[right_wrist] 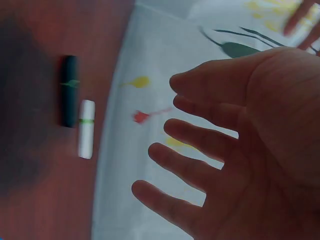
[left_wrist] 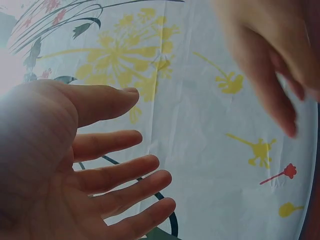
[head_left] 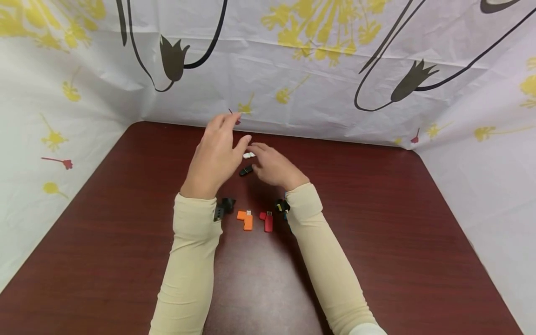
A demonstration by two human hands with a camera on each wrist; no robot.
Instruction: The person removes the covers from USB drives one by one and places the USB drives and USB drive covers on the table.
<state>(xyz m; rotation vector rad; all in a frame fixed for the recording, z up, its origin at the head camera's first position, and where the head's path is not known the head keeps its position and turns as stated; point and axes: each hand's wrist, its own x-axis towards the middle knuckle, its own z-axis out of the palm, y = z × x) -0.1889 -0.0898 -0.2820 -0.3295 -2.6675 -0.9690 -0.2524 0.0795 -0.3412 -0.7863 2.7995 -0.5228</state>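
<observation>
My left hand (head_left: pixel 215 156) is raised over the far part of the table, fingers extended and nothing in its palm. My right hand (head_left: pixel 274 165) is lower and to its right, close to a black stick (head_left: pixel 245 171) and a white stick (head_left: pixel 249 155). In the right wrist view, the white stick (right_wrist: pixel 86 130) and black stick (right_wrist: pixel 69 92) each carry a green band, and the right fingers are spread without holding anything. Nearer, between the forearms, lie an orange USB stick (head_left: pixel 248 222) and a red USB stick (head_left: pixel 268 223), both with metal plugs showing.
The dark red-brown table (head_left: pixel 125 232) has a white patterned sheet (head_left: pixel 251 70) hanging behind it and along both sides. Small black wrist cameras sit at both cuffs, the left camera (head_left: pixel 227 204) showing beside its sleeve.
</observation>
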